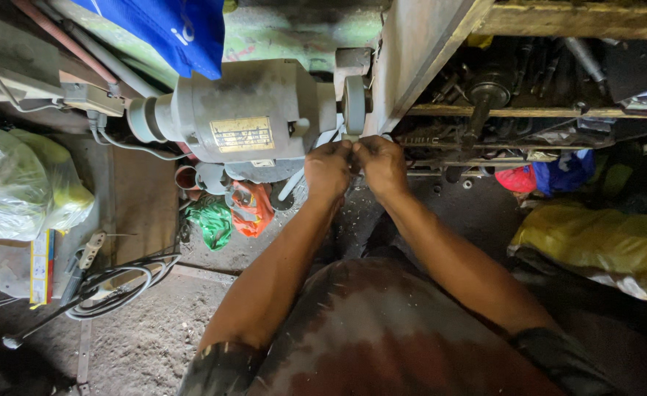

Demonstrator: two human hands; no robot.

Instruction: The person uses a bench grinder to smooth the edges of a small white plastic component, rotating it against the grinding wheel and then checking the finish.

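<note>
My left hand (328,170) and right hand (382,165) are closed together, pinching a small pale workpiece (351,138), mostly hidden, just under the grey round grinding wheel (353,105) of the grey metal bench grinder (246,117). I judge grinding underway; next calls for steady, light pressure.

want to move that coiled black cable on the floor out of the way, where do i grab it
Judging by how it lies, take the coiled black cable across the bunched loops at its left bend, coming from above. It lies flat on the dirt floor, so fingers can close over several strands at once.
</note>
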